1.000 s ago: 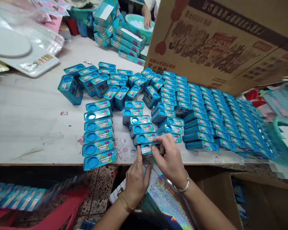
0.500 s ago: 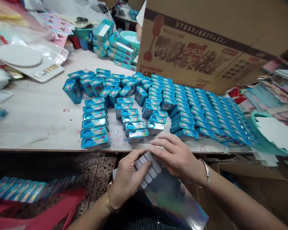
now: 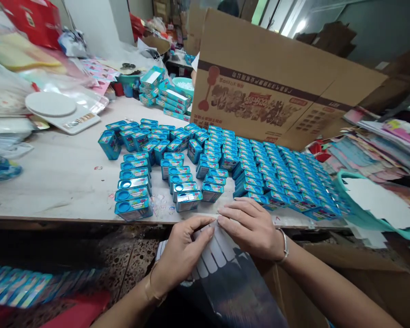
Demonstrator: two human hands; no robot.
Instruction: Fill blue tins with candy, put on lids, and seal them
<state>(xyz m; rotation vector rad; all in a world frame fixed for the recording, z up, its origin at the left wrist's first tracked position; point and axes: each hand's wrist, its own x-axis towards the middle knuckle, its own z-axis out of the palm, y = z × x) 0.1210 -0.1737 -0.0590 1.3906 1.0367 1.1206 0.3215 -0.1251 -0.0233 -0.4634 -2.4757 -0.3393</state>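
My left hand [image 3: 181,250] grips a shiny silver sticker sheet [image 3: 239,287] by its upper part, thumb on the face. White strip-shaped blank areas run across the sheet near my thumb. My right hand [image 3: 251,230] meets the left at the sheet's top corner, thumb hidden and fingertips closed on that edge. Whether a loose sticker is between them, I cannot make out. The sheet hangs over my lap, below the table's front edge. Just beyond my hands stand small blue tins [image 3: 188,200] in loose rows, none of them touched.
Many packed blue tins [image 3: 287,182] fill the right of the table [image 3: 71,182]. Behind them stands a large cardboard box [image 3: 259,91]. A kitchen scale [image 3: 51,105] sits at the left, a teal basket [image 3: 341,191] at the right. A red stool [image 3: 85,310] is at lower left.
The view has tilted up, showing more of the room behind. The sticker sheet has turned somewhat steeper. My hands have stayed together at its top, the right fingers now closer to the left fingertips.
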